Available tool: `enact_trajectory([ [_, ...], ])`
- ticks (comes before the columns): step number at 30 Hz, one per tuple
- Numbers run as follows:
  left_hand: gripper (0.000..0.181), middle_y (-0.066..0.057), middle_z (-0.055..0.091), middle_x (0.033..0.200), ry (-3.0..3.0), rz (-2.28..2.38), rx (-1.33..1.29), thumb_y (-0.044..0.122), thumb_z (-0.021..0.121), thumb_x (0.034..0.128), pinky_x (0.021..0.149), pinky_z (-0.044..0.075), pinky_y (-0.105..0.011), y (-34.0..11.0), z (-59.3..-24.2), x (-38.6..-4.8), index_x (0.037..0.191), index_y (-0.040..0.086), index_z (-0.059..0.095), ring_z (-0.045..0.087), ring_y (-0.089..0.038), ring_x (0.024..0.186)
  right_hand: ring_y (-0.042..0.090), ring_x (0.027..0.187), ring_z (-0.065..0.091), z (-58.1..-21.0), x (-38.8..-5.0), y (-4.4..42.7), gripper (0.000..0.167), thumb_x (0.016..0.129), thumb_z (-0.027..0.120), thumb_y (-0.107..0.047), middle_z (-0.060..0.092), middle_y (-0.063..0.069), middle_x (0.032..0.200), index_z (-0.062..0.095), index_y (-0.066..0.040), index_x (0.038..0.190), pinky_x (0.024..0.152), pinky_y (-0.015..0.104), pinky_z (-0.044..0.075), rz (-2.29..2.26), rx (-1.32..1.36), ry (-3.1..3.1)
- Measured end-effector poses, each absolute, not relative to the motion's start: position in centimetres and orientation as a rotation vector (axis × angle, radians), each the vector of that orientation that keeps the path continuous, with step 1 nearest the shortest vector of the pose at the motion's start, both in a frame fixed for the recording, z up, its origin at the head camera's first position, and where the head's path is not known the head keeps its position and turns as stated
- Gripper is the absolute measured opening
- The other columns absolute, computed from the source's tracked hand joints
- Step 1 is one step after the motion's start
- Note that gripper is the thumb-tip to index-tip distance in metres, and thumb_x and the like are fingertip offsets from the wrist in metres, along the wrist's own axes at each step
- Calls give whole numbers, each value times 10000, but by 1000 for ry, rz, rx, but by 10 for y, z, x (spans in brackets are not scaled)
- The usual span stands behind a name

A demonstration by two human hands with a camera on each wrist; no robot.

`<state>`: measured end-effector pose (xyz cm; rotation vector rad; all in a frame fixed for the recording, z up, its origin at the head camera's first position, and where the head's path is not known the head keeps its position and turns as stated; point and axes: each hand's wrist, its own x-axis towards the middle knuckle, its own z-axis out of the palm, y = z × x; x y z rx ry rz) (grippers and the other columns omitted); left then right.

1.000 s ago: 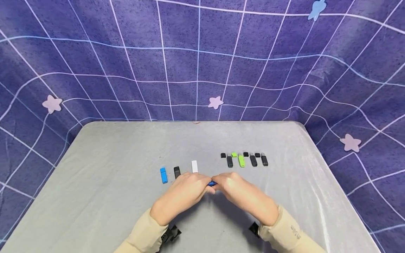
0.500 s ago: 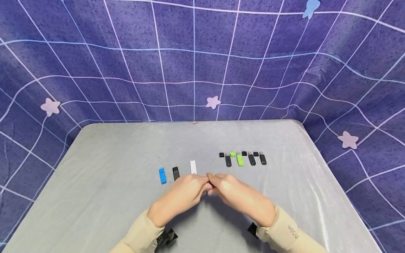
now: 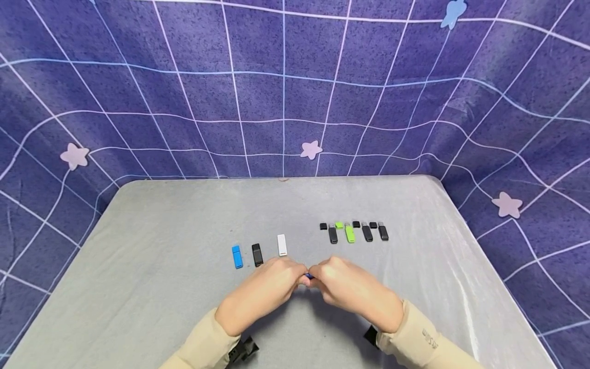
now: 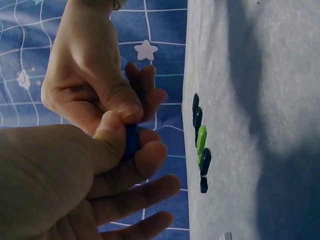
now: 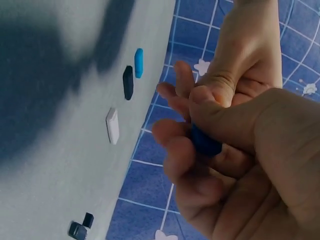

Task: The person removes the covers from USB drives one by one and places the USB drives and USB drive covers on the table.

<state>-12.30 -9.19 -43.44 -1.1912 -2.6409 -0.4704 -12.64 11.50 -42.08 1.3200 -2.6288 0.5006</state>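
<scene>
Both hands meet above the table around a small dark blue stick. My left hand pinches it between thumb and fingers; in the left wrist view the blue stick shows beside the thumb. From the other side my right hand pinches it too, and in the right wrist view the blue piece shows under the thumb. The thumb tips are close together. Most of the stick is hidden by fingers, so whether it is in one piece I cannot tell.
Beyond my left hand lie a light blue stick, a black stick and a white stick. Farther right stand in a row several uncapped USB sticks, one of them green, with small caps beside them. A patterned curtain hangs behind the grey table.
The hands have stayed joined and shifted slightly down in the head view. Their fingertips covered the blue stick half a second ago; a bit of it shows between them now.
</scene>
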Motion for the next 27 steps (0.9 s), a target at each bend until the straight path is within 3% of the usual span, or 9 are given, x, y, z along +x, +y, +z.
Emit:
enact_trajectory([
  [4, 291, 117, 517, 652, -2605, -456, -1181, 313, 673, 985, 641, 464, -265, -91, -434, -121, 743, 181, 582, 491, -65, 634, -6, 538, 319, -423, -127, 116, 357, 931, 739, -122, 421, -106, 573, 522, -165, 650, 490, 132, 309, 534, 1325, -2568],
  [7, 254, 115, 521, 659, -2561, -505, -1189, 291, 671, 986, 650, 467, -258, -92, -434, -121, 772, 166, 615, 490, -53, 642, -20, 550, 327, -423, -130, 117, 321, 945, 720, -114, 427, -110, 586, 553, -165, 676, 508, 115, 336, 601, 1394, -2477],
  [12, 212, 113, 580, 703, -2495, -582, -1215, 265, 648, 1006, 693, 487, -245, -96, -435, -120, 824, 155, 652, 573, -53, 711, -41, 569, 412, -421, -134, 120, 172, 968, 701, -103, 549, -89, 634, 684, -130, 799, 559, 73, 416, 715, 1507, -2379],
  [20, 55, 70, 673, 821, -2476, -655, -1149, 148, 689, 976, 750, 540, -239, -116, -433, -124, 927, 133, 709, 609, -70, 785, -53, 615, 466, -418, -135, 131, 81, 916, 705, -3, 628, -49, 720, 723, -75, 949, 582, 54, 422, 790, 1518, -2363],
  [27, 76, 61, 707, 990, -2525, -630, -1102, 137, 613, 1035, 864, 558, -291, -126, -431, -127, 1042, 152, 687, 662, -99, 939, -20, 667, 499, -424, -138, 133, 194, 973, 665, -66, 635, -32, 835, 730, -24, 1152, 647, 81, 467, 696, 1366, -2356],
])
